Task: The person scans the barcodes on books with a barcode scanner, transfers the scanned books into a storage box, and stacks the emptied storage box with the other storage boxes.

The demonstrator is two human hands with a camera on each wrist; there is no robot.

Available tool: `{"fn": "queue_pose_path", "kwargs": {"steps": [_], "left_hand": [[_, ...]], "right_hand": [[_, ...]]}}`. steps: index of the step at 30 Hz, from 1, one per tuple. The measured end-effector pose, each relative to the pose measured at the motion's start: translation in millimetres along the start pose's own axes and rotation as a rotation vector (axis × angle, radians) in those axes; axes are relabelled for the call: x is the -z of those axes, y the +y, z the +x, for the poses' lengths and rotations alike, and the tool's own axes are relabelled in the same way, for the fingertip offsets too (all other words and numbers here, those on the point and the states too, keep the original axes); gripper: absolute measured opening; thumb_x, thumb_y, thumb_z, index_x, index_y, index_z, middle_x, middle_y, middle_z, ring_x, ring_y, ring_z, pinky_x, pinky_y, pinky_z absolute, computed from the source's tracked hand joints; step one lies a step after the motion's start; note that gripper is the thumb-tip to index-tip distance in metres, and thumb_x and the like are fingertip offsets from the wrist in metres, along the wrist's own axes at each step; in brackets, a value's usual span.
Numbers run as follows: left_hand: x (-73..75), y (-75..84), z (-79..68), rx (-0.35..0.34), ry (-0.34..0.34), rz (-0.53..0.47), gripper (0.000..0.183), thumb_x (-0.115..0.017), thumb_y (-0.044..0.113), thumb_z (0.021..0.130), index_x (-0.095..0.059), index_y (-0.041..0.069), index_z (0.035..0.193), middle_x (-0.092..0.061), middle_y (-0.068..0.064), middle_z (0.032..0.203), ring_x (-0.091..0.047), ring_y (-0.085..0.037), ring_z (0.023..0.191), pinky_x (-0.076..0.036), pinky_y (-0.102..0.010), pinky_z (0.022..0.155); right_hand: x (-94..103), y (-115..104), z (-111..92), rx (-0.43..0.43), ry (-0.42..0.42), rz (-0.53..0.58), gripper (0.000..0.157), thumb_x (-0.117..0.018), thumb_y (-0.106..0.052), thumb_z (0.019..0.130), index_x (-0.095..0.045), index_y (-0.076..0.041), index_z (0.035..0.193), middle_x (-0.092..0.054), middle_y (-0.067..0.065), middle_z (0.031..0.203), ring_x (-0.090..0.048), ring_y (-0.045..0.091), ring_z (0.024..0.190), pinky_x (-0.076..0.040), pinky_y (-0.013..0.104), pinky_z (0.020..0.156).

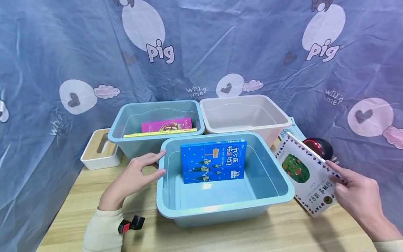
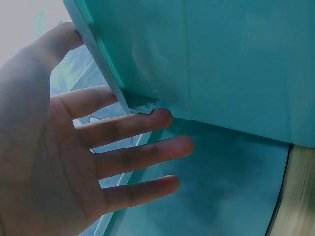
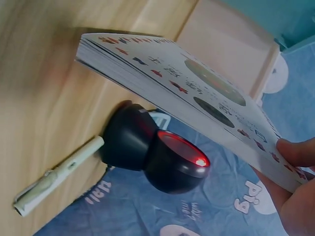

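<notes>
My left hand touches the left rim of the front blue bin with fingertips and thumb. In the left wrist view its fingers are spread and straight along the underside of the rim. Inside that bin a blue book stands upright, cover towards me. To the right of the bin, my right hand pinches one corner of a white picture book with a green oval on its cover. The book is tilted and above the table in the right wrist view.
Behind stand another blue bin holding a pink book and a yellow one, and a pale bin. A wooden-topped tissue box is at left. A black device with a red light and a pale pen lie right.
</notes>
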State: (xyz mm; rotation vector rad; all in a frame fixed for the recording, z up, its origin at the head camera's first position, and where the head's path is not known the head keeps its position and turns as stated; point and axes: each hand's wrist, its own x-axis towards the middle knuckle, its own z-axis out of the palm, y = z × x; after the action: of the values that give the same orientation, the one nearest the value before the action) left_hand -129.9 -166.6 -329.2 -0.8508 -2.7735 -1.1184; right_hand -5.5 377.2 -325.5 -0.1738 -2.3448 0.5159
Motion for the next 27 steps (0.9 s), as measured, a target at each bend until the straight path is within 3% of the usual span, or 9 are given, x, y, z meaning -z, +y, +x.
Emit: {"fn": "queue_pose_path", "kwargs": {"steps": [6,10,12,14,17,27], "left_hand": [[-0.3,0.3,1.4,-0.004,-0.005,0.001,0.063,-0.071,0.036,0.094,-0.051,0.014,0.149,-0.067,-0.003,0.124,-0.063,-0.021,0.105,-0.057,-0.049,0.094],[-0.5,0.4,1.1,-0.003,-0.004,0.003,0.063,-0.072,0.036,0.094,-0.050,0.014,0.149,-0.067,-0.004,0.123,-0.063,-0.021,0.105,-0.057,-0.048,0.094],[-0.4,0.3,0.7,-0.001,-0.001,0.007,0.063,-0.072,0.035,0.094,-0.050,0.013,0.149,-0.067,-0.004,0.124,-0.063,-0.021,0.105,-0.057,-0.048,0.094],[-0.3,0.6,0.6,0.000,-0.001,0.007,0.063,-0.072,0.035,0.094,-0.050,0.013,0.149,-0.067,-0.004,0.124,-0.063,-0.021,0.105,-0.057,-0.049,0.094],[-0.1,1.0,0.4,0.003,-0.004,0.003,0.064,-0.071,0.036,0.094,-0.050,0.013,0.150,-0.067,-0.005,0.125,-0.063,-0.021,0.106,-0.057,-0.050,0.094],[0.1,1.1,0.1,0.022,-0.010,-0.004,0.064,-0.071,0.038,0.094,-0.049,0.016,0.150,-0.066,-0.004,0.127,-0.062,-0.024,0.108,-0.056,-0.052,0.095]], "right_hand": [[-8.8,10,-5,0.094,0.066,0.015,0.052,-0.065,0.009,0.069,-0.076,-0.012,0.116,-0.034,-0.062,0.093,-0.031,-0.024,0.056,-0.028,0.031,0.043],[-11.9,12,-5,0.171,0.081,-0.006,0.056,-0.059,0.007,0.066,-0.076,-0.011,0.117,-0.033,-0.063,0.104,-0.030,-0.034,0.070,-0.034,0.041,0.052],[-13.8,12,-6,0.196,0.081,-0.025,0.056,-0.059,0.007,0.066,-0.075,-0.008,0.117,-0.057,-0.049,0.102,-0.027,-0.038,0.081,-0.035,0.044,0.058],[-15.3,12,-6,0.209,0.081,-0.043,0.055,-0.060,0.008,0.066,-0.075,-0.006,0.117,-0.075,-0.021,0.101,-0.022,-0.041,0.091,-0.036,0.048,0.061],[-17.4,12,-7,0.222,0.086,-0.063,0.053,-0.061,0.009,0.067,-0.074,-0.003,0.117,-0.073,0.025,0.093,-0.019,-0.042,0.099,-0.036,0.051,0.064],[-21.1,18,-5,0.272,0.116,-0.081,0.047,-0.060,0.007,0.069,-0.073,0.001,0.114,-0.073,0.023,0.096,-0.024,-0.038,0.093,-0.038,0.056,0.065]]}}
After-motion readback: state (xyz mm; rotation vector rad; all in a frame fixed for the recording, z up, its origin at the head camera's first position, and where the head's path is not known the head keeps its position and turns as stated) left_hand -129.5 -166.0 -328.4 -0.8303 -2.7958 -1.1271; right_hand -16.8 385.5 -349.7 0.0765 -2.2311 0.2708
